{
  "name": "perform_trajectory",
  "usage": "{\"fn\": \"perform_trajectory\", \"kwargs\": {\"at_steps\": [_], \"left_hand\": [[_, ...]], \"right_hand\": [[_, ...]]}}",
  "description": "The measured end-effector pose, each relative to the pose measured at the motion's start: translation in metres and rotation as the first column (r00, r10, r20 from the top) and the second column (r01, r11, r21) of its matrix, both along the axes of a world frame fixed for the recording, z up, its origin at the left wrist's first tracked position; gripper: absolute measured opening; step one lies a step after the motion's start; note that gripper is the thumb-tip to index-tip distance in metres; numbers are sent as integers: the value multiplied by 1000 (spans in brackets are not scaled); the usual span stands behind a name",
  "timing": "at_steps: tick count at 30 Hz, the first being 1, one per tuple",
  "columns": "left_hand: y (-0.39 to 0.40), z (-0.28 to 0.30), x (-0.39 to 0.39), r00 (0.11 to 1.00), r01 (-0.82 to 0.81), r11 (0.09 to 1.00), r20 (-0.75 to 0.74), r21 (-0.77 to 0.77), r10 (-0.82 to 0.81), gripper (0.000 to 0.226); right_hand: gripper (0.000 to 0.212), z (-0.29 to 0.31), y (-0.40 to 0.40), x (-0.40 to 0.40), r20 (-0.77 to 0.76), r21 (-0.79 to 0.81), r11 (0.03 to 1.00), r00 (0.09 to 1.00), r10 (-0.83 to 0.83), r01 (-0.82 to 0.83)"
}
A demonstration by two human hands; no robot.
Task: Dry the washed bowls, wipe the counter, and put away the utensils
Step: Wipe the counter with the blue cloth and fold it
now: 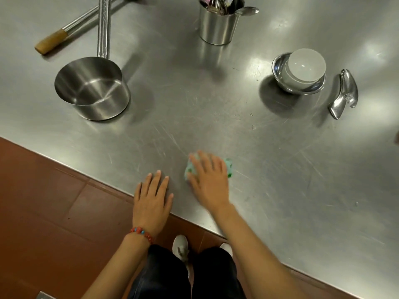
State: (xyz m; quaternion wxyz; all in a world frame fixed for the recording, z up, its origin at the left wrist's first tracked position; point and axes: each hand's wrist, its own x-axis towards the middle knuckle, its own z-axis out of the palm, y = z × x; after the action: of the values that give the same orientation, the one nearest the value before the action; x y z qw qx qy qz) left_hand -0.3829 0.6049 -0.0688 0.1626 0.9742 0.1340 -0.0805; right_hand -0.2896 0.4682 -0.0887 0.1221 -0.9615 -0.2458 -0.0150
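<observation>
Shiny metal desk [280,169] fills the view. Left hand [152,198] lies flat on its near edge. Just beside it, right hand [208,180] presses a green cloth [228,167] flat, fingers straight. Wiping looks half done: drops [253,127] sit past the cloth. Farther off, stacked bowls [300,72], a spoon [343,93] and a cup [218,26] wait.

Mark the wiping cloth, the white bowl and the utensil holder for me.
wiping cloth [229,167], head view, green corner showing beside the right hand.
white bowl [306,65], head view, inner bottom.
utensil holder [217,26], head view, steel side wall.
</observation>
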Motion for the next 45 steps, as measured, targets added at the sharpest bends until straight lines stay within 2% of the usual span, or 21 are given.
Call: {"fn": "perform_trajectory", "kwargs": {"at_steps": [3, 7, 13, 15, 19, 23, 27, 33, 36, 42, 45], "left_hand": [[1, 1, 3, 998, -36, 999, 46, -35, 38, 50], [-10, 6, 20, 997, -13, 999, 81, -34, 16, 49], [-42, 11, 61, 997, 54, 999, 58, 1, -54, 50], [-53, 11, 75, 995, 74, 997, 71, 18, -76, 44], [-67, 7, 99, 994, 98, 995, 43, 26, -99, 51], [-69, 1, 108, 990, 131, 990, -50, 45, -129, 45], [-68, -3, 108, 989, 108, 994, -103, 31, -104, 69], [-72, -1, 111, 988, 85, 996, -130, 39, -80, 72], [-72, -2, 111, 987, 80, 996, -141, 30, -75, 71], [-72, -5, 111, 983, 83, 996, -164, 29, -77, 71], [-72, -4, 110, 982, 84, 996, -169, 25, -78, 72]], "right_hand": [[47, -4, 2, -46, 0, -31, 986, 986, 166, -166], [44, -6, -15, -16, 40, -35, 974, 974, 224, -223], [48, -2, -56, 102, -77, -5, 999, 996, -47, 46], [48, -3, -72, 139, -58, -7, 994, 993, -107, 107], [49, -7, -80, 184, -30, -13, 985, 985, -172, 172], [49, -8, -79, 233, -45, -25, 978, 977, -207, 206], [49, -7, -76, 262, -50, -39, 979, 978, -200, 199], [46, -6, -80, 190, 8, 60, 994, 996, -91, 90], [47, -6, -89, 134, 5, 31, 1000, 1000, -4, 4], [59, -12, -116, 25, -79, -68, 997, 996, 30, -36], [58, -11, -137, 15, -65, -97, 992, 995, 72, -78]]}}
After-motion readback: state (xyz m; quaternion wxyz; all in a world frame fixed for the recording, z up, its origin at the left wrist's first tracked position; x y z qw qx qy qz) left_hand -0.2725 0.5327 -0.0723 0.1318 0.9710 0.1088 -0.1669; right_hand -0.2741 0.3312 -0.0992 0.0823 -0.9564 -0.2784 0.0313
